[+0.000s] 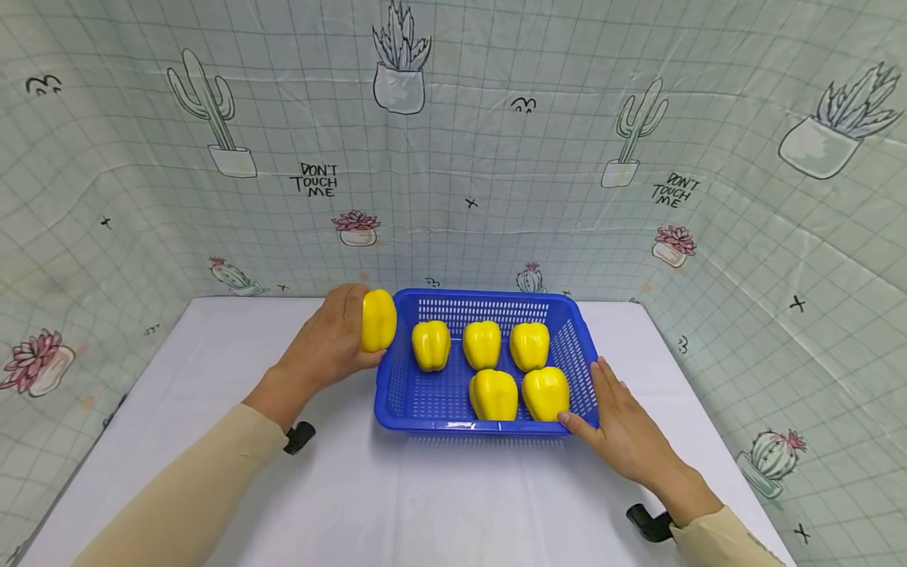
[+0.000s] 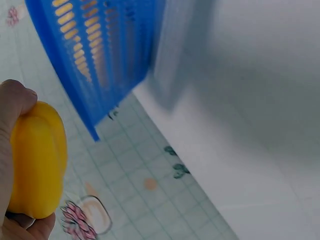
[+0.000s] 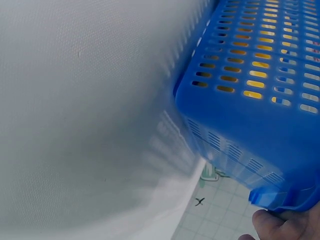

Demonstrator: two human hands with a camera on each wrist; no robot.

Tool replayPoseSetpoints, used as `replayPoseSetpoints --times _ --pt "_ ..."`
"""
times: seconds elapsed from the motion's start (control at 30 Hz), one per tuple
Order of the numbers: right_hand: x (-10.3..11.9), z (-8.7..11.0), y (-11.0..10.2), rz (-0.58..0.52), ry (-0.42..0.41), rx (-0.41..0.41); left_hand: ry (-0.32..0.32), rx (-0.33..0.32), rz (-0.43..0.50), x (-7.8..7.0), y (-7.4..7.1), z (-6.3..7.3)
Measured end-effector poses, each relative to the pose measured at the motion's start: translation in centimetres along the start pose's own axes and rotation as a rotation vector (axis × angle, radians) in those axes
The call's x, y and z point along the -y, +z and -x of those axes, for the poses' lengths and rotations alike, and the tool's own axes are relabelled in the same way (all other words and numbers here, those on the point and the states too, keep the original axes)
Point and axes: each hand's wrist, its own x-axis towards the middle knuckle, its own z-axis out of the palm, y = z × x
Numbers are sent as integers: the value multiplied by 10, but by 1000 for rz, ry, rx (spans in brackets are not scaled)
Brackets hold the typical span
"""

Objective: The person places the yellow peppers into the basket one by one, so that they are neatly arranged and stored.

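My left hand [image 1: 333,335] grips a yellow bell pepper [image 1: 379,320] just outside the left rim of a blue plastic basket [image 1: 453,427]. In the left wrist view, the thumb lies at one end of that pepper [image 2: 39,160] and fingertips show at the other. Several more yellow bell peppers are inside the basket: three in the back row, including one at the left [image 1: 431,346], and two in front, towards the right [image 1: 546,394]. My right hand [image 1: 627,433] rests at the basket's front right corner, thumb on the front rim and fairly straight fingers along the right side.
The basket stands on a white-covered table [image 1: 453,504]. Behind and on both sides hangs a checked cloth [image 1: 468,157] printed with potted plants. A black wrist mount [image 1: 299,438] shows beneath the left wrist, another mount [image 1: 649,523] beneath the right.
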Motion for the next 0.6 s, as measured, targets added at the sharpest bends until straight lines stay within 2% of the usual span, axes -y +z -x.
replayPoseSetpoints --times 0.2,0.47,0.6 --pt "1 0 0 -2 1 2 70 -3 8 -24 2 -8" --pt "0 -1 1 0 -1 -2 65 121 27 -57 12 -9" --pt "-1 -1 1 2 -2 -4 98 150 -21 -66 18 -9"
